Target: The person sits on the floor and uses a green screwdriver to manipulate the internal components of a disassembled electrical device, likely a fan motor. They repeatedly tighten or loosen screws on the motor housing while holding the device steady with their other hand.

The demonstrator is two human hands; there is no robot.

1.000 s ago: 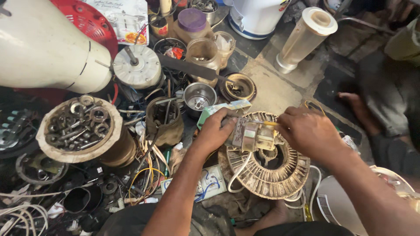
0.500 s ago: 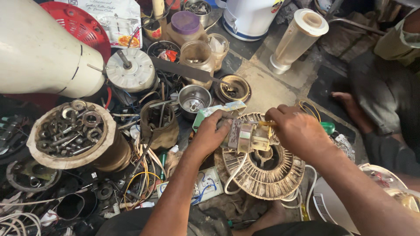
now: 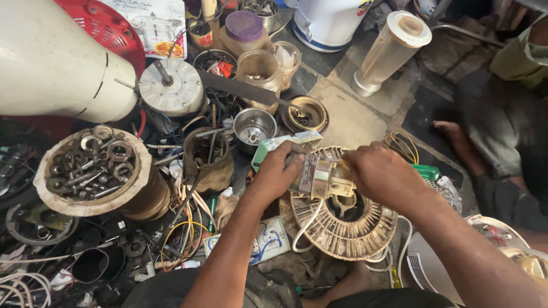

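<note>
The left hand (image 3: 279, 171) and the right hand (image 3: 379, 174) meet over a small cream-coloured switch block (image 3: 322, 179) — each grip is closed on it, the left pinching its near-left end, the right curled over its far-right end with the fingertips pressed to the plastic. The block sits just above the hub of a round, dusty ribbed fan housing (image 3: 342, 228) that lies flat on the floor directly under both grips. White wires (image 3: 305, 231) loop down from the block across the housing's left edge. Just behind the left grip lies a pale green box (image 3: 285, 145); beyond that stands a small steel cup (image 3: 254, 126) — well apart from the fingers. Left of the grips stands a bowl of nuts and washers (image 3: 91, 168).
</note>
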